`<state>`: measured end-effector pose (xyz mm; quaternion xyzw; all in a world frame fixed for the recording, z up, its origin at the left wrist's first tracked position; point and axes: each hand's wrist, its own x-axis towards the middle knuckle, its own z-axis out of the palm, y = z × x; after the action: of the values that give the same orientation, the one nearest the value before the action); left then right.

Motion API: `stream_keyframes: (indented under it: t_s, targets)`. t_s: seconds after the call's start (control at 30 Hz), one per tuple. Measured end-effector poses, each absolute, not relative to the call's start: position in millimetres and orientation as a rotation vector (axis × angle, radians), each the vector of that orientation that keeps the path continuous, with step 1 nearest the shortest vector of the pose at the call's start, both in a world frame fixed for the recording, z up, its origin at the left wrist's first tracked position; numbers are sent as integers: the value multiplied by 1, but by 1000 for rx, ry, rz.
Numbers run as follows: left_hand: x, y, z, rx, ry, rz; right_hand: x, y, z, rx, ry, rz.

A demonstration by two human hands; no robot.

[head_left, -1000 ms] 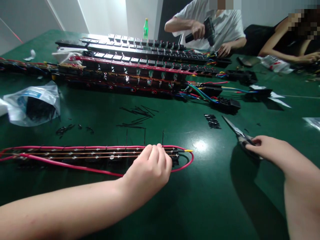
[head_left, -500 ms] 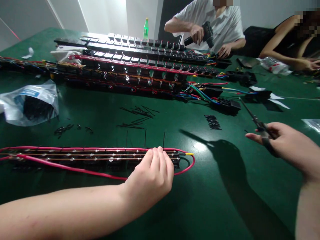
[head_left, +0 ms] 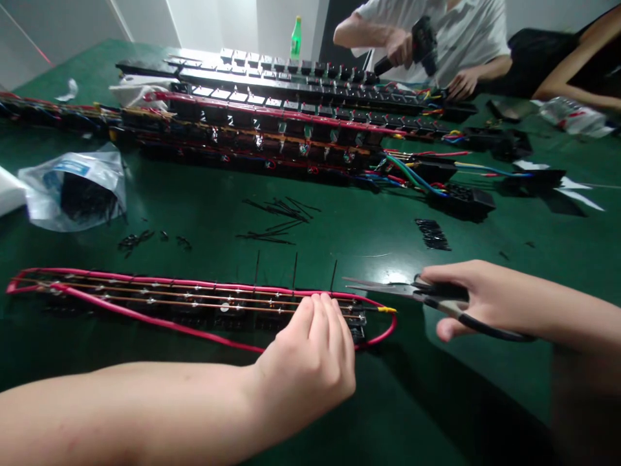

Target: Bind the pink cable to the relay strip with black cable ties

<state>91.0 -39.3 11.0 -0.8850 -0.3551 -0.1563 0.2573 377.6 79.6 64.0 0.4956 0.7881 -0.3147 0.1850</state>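
A long black strip of electrical modules [head_left: 182, 304] lies on the green table, with copper rods and a red cable [head_left: 160, 318] along it. My left hand [head_left: 313, 349] is closed over its right end, fingertips by the red cable. Three black cable-tie tails [head_left: 295, 270] stick up from the strip's far edge. My right hand [head_left: 478, 301] is closed around the handles of long-nosed pliers [head_left: 427, 294]. The slim jaws point left, and their tips are close to the rightmost tie tail. Whether they touch it I cannot tell.
Loose cable ties [head_left: 281, 210], short black clippings [head_left: 136, 239] and a plastic bag [head_left: 72, 188] lie beyond the strip. A black bundle [head_left: 431, 234] is to the right. Wired assemblies [head_left: 272, 136] cross the table's far side, where a co-worker holds a power drill [head_left: 422, 45].
My right hand has swung the pliers left and toward the strip, so they now point at the rightmost tie tail. My left hand stays on the strip. The view has shifted slightly.
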Motion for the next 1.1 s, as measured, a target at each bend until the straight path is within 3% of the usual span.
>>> stream_keyframes:
  t_s: [1.1]
  targets:
    - [93,-38,15,-2429,-894,-342,370,80,47,1314,2255,-852]
